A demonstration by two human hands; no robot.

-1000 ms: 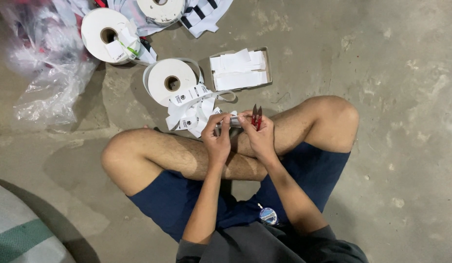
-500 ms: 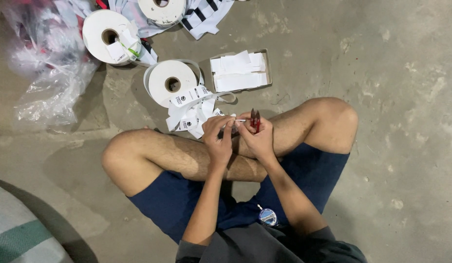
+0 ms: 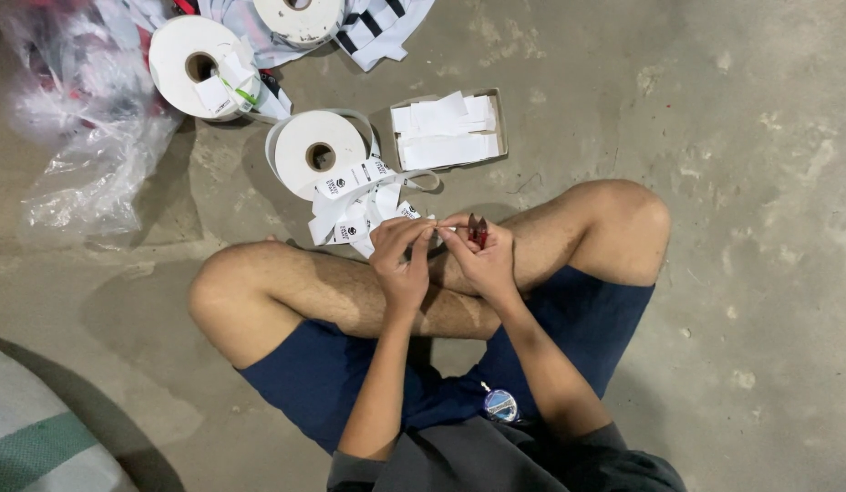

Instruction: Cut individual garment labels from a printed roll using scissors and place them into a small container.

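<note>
white label rolls (image 3: pixel 318 153), boxed cut labels (image 3: pixel 446 132)

Watching the feed, all I really got was floor. It was bare grey concrete (image 3: pixel 733 137), scuffed and blotchy with pale patches and a few faint cracks. Light was flat and dim, with soft shadows only. Crumpled clear plastic wrap (image 3: pixel 86 173) sat heaped at the upper left, and some black-and-white striped cloth (image 3: pixel 386 23) lay along the top edge. Bottom left corner had a bit of woven sack or mat (image 3: pixel 31 437), whitish with a green band. No walls or windows showed.
</note>
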